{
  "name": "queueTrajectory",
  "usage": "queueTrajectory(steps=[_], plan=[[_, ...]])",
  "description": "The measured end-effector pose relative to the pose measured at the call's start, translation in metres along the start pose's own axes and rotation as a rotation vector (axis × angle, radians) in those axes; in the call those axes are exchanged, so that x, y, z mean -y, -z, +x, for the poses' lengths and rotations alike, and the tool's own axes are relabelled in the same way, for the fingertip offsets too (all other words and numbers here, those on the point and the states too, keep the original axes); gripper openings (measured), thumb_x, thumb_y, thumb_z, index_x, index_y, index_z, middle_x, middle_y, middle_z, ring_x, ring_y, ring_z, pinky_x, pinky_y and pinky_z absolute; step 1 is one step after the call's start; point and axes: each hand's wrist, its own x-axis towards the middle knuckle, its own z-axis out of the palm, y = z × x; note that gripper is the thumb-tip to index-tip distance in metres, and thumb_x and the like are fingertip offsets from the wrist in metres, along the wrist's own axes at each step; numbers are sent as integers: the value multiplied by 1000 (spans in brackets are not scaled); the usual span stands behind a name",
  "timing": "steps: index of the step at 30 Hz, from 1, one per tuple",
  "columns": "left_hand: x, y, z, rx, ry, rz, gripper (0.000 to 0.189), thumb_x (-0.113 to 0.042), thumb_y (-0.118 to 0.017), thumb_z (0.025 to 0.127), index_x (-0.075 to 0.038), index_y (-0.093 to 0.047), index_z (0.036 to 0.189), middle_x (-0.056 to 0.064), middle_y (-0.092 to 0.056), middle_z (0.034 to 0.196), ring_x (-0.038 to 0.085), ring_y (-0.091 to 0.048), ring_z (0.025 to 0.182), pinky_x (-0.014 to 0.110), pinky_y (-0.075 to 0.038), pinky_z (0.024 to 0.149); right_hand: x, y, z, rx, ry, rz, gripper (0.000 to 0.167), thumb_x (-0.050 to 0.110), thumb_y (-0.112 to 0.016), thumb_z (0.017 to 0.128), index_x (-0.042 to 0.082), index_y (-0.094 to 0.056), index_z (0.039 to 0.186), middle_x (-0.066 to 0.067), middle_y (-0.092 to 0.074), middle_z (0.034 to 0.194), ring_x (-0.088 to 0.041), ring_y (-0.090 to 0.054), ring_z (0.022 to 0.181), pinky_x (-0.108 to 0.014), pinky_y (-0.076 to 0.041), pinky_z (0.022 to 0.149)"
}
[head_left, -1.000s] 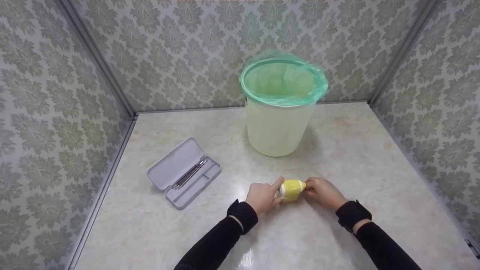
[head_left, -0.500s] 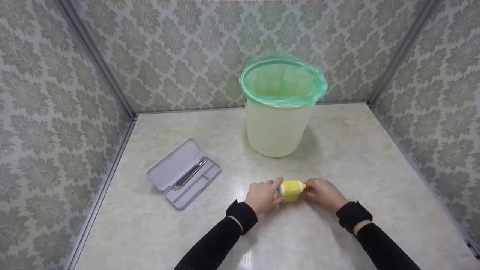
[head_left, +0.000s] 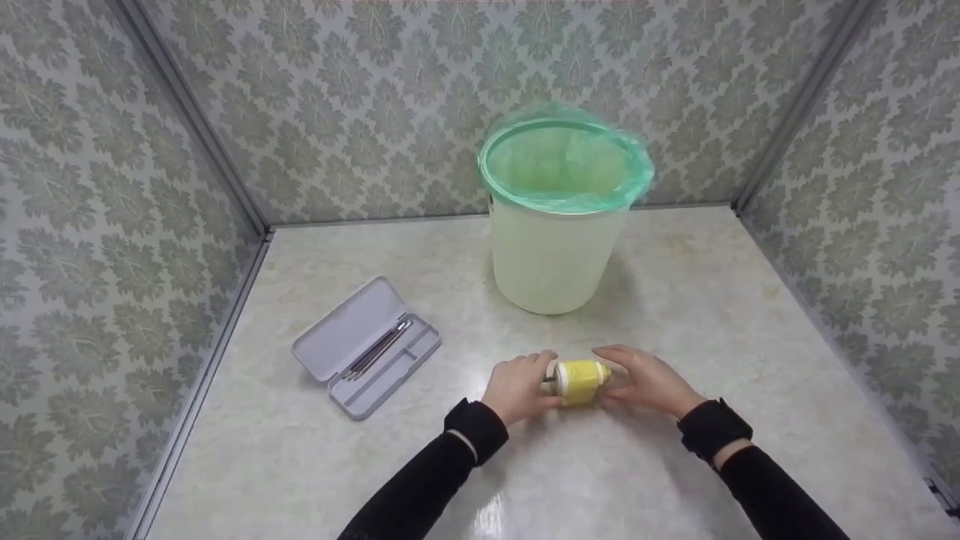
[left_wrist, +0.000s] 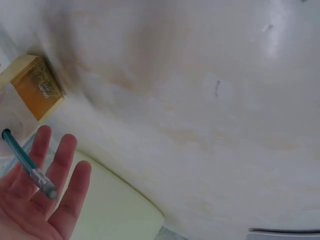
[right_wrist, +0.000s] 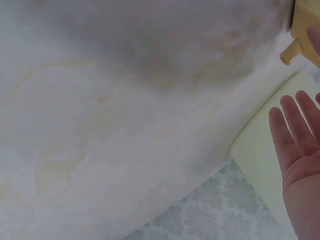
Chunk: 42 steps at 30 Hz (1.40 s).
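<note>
A yellow and white pencil sharpener (head_left: 579, 381) with a crank lies on the table between my hands. From the hole in its white face sticks a teal pencil (left_wrist: 22, 157), metal ferrule and eraser outward. My left hand (head_left: 517, 386) is beside that face, its fingers extended around the pencil without gripping it in the left wrist view. On the other side is my right hand (head_left: 649, 381), fingers stretched out and spread from the thumb, near the yellow crank knob (right_wrist: 290, 52). Whether either hand touches the sharpener's body, I cannot tell.
An open grey pencil case (head_left: 390, 367) with several pencils (head_left: 379, 351) lies at the left. Behind the sharpener stands a pale bin (head_left: 555, 259) with a green liner (head_left: 637, 169). Patterned walls (head_left: 420, 90) bound the table at the back and sides.
My right fingers have let go of the crank knob and spread out. My left hand has loosened from the sharpener and shifted slightly left, showing the pencil end.
</note>
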Motion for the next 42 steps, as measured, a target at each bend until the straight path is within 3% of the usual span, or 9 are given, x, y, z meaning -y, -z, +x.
queueTrajectory(steps=[7, 15, 21, 35, 42], plan=[[12, 5, -11, -53, 0, -74, 32, -40, -83, 83, -16, -73, 102, -2, -74, 90, 14, -69, 78, 27, -54, 66, 18, 3, 7, -15, 74, -32, 69, 16, -88, 78, 2, -60, 140, -20, -64, 141, -40, -61, 130, -55, -50, 108], [19, 8, -19, -130, -5, -111, 13, -29, -80, 88, -17, -77, 92, -4, -79, 87, 13, -72, 77, 27, -55, 66, 34, -1, 16, -7, 122, -80, 63, 22, -89, 77, 2, -66, 132, -17, -70, 133, -35, -67, 124, -50, -54, 104], [21, 9, -21, -156, 6, -132, 8, -25, -79, 89, -17, -80, 92, -4, -79, 86, 12, -72, 75, 26, -55, 66, 39, -3, 20, 2, 129, -110, 53, 20, -89, 77, 4, -70, 124, -14, -73, 126, -33, -69, 119, -48, -56, 101], [23, 6, -22, -193, -13, -148, 7, -23, -79, 89, -17, -81, 91, -3, -80, 85, 13, -73, 74, 25, -56, 68, 39, -1, 24, 32, 125, -102, 48, 19, -88, 78, 3, -72, 121, -12, -76, 119, -32, -71, 111, -47, -57, 96], [22, 5, -22, -201, -30, -128, 7, -22, -78, 90, -17, -81, 89, -5, -79, 83, 12, -73, 72, 26, -56, 64, 38, -1, 24, 26, 157, -84, 44, 17, -89, 77, 6, -74, 117, -7, -78, 110, -25, -72, 99, -41, -58, 86]])
